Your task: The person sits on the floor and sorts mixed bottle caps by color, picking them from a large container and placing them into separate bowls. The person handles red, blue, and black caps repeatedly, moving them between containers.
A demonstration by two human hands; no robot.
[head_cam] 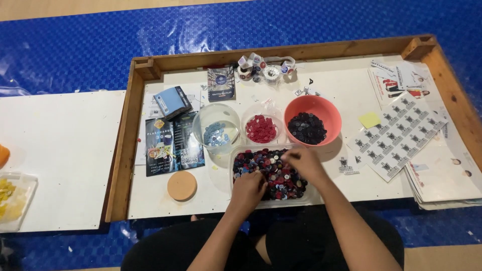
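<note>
Both hands rest in a clear rectangular plastic tray of mixed red, blue and black buttons on the white surface: left hand curled among them, right hand pinching, its catch too small to tell. Sorted bowls stand just beyond.

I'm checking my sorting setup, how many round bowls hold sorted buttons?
3, in a row behind the mixed tray: clear plastic bowl of blue buttons, clear bowl of red buttons, orange bowl of dark buttons.
</note>
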